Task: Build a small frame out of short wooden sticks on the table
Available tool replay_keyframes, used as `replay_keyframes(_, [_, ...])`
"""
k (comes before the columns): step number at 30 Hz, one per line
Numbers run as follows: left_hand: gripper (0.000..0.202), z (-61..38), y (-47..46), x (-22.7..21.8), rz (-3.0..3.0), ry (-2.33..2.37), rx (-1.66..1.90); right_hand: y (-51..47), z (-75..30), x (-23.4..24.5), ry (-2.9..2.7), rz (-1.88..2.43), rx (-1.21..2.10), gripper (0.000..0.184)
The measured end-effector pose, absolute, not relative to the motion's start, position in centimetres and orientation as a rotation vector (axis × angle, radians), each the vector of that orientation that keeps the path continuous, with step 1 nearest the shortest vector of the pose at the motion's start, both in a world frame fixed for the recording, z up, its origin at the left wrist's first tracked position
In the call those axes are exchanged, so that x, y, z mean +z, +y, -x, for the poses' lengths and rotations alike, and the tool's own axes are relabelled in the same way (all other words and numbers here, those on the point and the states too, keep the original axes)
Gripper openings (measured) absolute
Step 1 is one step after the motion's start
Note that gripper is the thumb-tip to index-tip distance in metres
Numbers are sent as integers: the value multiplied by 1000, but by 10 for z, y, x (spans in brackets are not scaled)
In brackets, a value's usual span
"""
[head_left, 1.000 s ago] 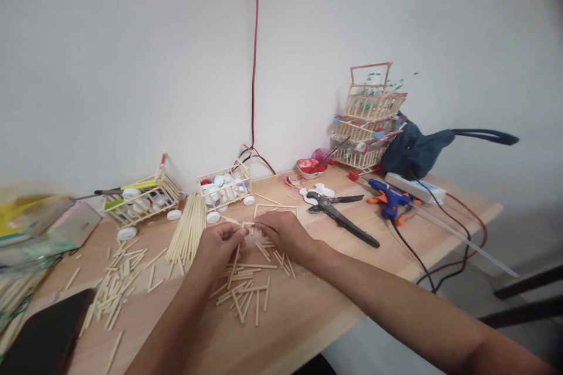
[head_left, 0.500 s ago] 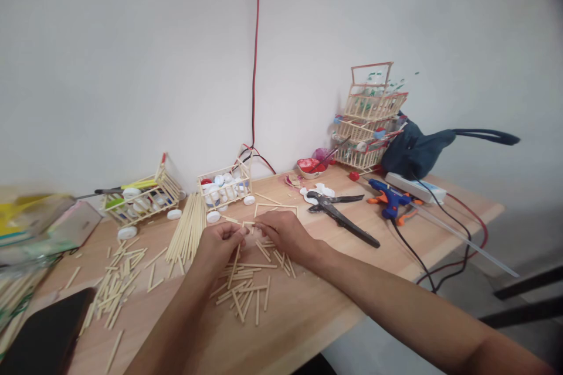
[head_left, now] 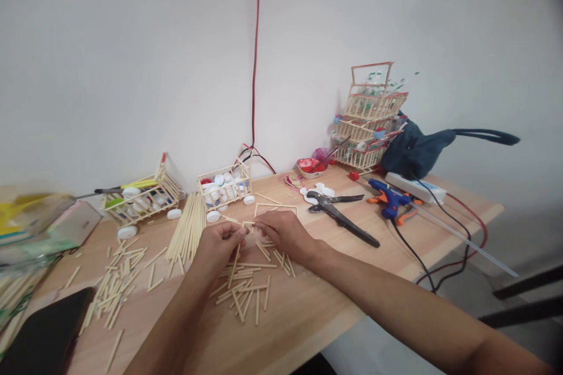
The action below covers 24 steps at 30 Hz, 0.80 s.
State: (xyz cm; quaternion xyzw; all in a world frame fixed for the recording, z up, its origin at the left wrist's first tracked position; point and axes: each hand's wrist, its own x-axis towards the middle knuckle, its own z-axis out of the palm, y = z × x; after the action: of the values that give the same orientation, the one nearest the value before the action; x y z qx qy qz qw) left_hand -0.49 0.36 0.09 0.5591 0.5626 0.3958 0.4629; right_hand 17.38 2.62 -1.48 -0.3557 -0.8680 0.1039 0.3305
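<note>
My left hand (head_left: 223, 240) is closed, its thumb and forefinger pinching a short wooden stick. Close beside it, my right hand (head_left: 284, 235) is closed on a short wooden stick (head_left: 248, 223) between its fingertips. The two sticks meet or nearly meet between the hands; whether they are joined I cannot tell. Just behind the right hand lies a thin stick frame (head_left: 276, 205). Loose cut sticks (head_left: 246, 287) are scattered on the table below both hands. A bundle of long sticks (head_left: 187, 227) lies left of my left hand.
Two small stick carts (head_left: 143, 196) with white cap wheels stand at the back left. Cutting pliers (head_left: 338, 214), a blue glue gun (head_left: 390, 199) and a power strip (head_left: 416, 187) are at right. Behind them are stacked stick baskets (head_left: 369, 123) and a red paint dish (head_left: 311, 168). A phone (head_left: 48, 331) lies front left.
</note>
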Motion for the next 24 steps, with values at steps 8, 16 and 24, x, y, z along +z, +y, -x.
replay_keyframes(8, [36, 5, 4, 0, -1393, 1389, 972, 26, -174, -15, -2269, 924, 270, 22])
replay_keyframes(16, [35, 5, 3, 0, -1379, 1363, 969, 25, -174, -15, -2269, 935, 270, 21])
replay_keyframes(24, [34, 5, 3, 1, -1374, 1379, 966, 26, -174, -14, -2262, 907, 268, 20])
